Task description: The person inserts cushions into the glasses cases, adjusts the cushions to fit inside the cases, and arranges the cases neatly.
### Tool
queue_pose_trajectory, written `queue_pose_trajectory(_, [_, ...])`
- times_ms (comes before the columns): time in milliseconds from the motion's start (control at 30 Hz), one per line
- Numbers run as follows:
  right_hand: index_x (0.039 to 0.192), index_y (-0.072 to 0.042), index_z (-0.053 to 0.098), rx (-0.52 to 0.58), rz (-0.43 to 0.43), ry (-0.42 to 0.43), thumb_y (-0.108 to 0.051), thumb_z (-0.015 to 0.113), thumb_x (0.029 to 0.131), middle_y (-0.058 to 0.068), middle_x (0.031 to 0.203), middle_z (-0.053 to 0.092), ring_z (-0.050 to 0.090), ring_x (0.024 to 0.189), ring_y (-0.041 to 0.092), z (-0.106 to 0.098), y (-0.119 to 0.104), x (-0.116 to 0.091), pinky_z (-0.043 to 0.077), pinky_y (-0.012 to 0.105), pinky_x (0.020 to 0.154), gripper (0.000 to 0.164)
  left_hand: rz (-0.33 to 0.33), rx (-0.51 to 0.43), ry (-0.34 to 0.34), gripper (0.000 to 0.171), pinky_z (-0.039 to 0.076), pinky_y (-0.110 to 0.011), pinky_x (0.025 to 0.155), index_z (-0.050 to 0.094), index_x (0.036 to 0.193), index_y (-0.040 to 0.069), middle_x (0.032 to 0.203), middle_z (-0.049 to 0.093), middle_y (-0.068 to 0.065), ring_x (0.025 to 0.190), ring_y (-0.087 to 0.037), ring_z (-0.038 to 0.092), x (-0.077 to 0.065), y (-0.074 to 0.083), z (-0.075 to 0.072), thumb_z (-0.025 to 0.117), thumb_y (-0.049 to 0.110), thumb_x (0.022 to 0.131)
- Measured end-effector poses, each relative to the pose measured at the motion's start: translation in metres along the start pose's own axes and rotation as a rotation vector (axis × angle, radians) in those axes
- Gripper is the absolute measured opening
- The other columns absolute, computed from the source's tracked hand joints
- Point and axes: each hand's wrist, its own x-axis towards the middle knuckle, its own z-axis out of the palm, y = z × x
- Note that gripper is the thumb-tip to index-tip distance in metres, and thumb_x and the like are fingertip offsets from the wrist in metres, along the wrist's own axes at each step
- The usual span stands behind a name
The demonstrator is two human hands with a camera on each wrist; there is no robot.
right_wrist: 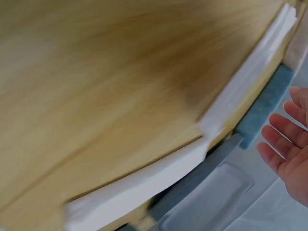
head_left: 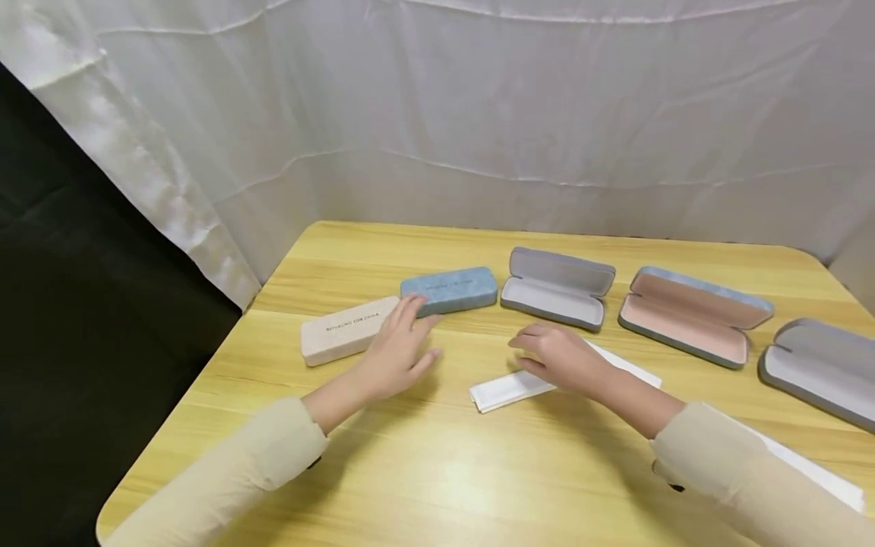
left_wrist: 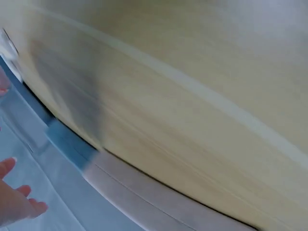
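Note:
My left hand (head_left: 399,353) hovers with spread fingers beside a closed pale pink glasses case (head_left: 349,330). Its fingertips overlap the near edge of a closed blue glasses case (head_left: 451,290) in the head view. Over some white folded strips (head_left: 509,391), my right hand (head_left: 563,357) hangs with loosely bent fingers and holds nothing. In the right wrist view the right hand's fingers (right_wrist: 284,130) are apart, with two white strips (right_wrist: 139,187) lying end to end nearby. The left wrist view shows part of the left hand (left_wrist: 19,204) beyond the closed cases.
Behind the right hand stands an open grey-lined case (head_left: 557,300). An open pink-lined case (head_left: 683,327) and another open grey-lined case (head_left: 813,380) follow to the right. Another white strip (head_left: 813,467) lies partly under the right sleeve. A white curtain (head_left: 478,114) hangs behind the wooden table (head_left: 437,479).

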Motion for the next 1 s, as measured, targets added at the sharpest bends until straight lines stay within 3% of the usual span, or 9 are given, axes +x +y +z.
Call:
queue_pose_trajectory(100, [0.095,-0.002,0.067,-0.006,0.009,-0.010,-0.004,0.069,0.076,0.008,0.092,0.066,0.061,0.087,0.022,-0.001,0.007,-0.013,0.050,0.035,0.075,0.020,0.009,-0.037,-0.052,0.042,0.027,-0.049,0.107,0.048,0.124,0.003,0.137,0.035,-0.021,0.130,-0.033,0.029,0.006,0.014,0.005,0.054,0.026,0.089])
queue_pose_trajectory(267, [0.095,-0.004,0.067,0.059,0.087,-0.063,-0.004,0.066,0.077,0.008,0.093,0.066,0.059,0.088,0.022,-0.001,0.016,-0.029,0.049,0.037,0.076,0.018,-0.035,-0.124,-0.180,0.042,0.034,-0.042,0.103,0.050,0.123,0.003,0.131,0.042,-0.016,0.123,-0.028,0.038,0.013,0.032,0.016,0.051,0.030,0.091])
queue_pose_trajectory(433, [0.097,-0.003,0.067,0.143,0.149,-0.088,-0.004,0.065,0.079,0.009,0.096,0.065,0.058,0.089,0.023,0.000,0.022,-0.036,0.048,0.038,0.077,0.018,-0.143,-0.220,-0.271,0.040,0.043,-0.031,0.086,0.057,0.114,0.004,0.110,0.053,-0.009,0.097,-0.018,0.048,0.018,0.048,0.029,0.054,0.035,0.089])
queue_pose_trajectory(567, [0.098,0.000,0.066,0.161,0.151,-0.111,-0.002,0.064,0.080,0.011,0.095,0.065,0.058,0.089,0.024,0.000,0.028,-0.037,0.048,0.039,0.078,0.019,-0.239,-0.254,-0.347,0.036,0.040,-0.025,0.070,0.060,0.101,0.004,0.088,0.053,-0.005,0.079,-0.015,0.045,0.024,0.059,0.034,0.061,0.035,0.084])
queue_pose_trajectory(700, [0.094,0.000,0.064,0.185,0.177,-0.167,-0.001,0.064,0.078,0.007,0.087,0.063,0.055,0.081,0.019,-0.002,0.031,-0.033,0.046,0.034,0.073,0.016,-0.319,-0.259,-0.445,0.027,0.037,-0.025,0.067,0.059,0.091,0.006,0.079,0.050,-0.002,0.075,-0.014,0.043,0.029,0.066,0.035,0.066,0.031,0.081])
queue_pose_trajectory(800, [0.080,-0.006,0.061,0.205,0.204,-0.227,-0.001,0.065,0.076,0.000,0.072,0.056,0.045,0.070,0.012,-0.004,0.032,-0.029,0.037,0.027,0.066,0.007,-0.349,-0.282,-0.472,0.018,0.037,-0.023,0.063,0.062,0.079,0.008,0.073,0.054,0.001,0.068,-0.012,0.044,0.033,0.068,0.035,0.068,0.025,0.080])
queue_pose_trajectory(900, [0.069,-0.011,0.055,0.203,0.213,-0.284,-0.004,0.065,0.076,-0.004,0.063,0.046,0.036,0.065,0.009,-0.007,0.032,-0.026,0.029,0.024,0.066,0.014,-0.363,-0.300,-0.487,0.018,0.036,-0.021,0.059,0.062,0.068,0.009,0.065,0.055,0.003,0.059,-0.010,0.043,0.035,0.067,0.035,0.068,0.022,0.080])
queue_pose_trajectory(1000, [0.066,-0.012,0.054,0.187,0.195,-0.325,-0.008,0.065,0.076,-0.006,0.062,0.045,0.034,0.063,0.007,-0.009,0.032,-0.025,0.026,0.026,0.068,0.016,-0.370,-0.329,-0.492,0.018,0.035,-0.021,0.056,0.059,0.069,0.008,0.065,0.052,0.002,0.058,-0.011,0.043,0.036,0.065,0.035,0.068,0.019,0.080])
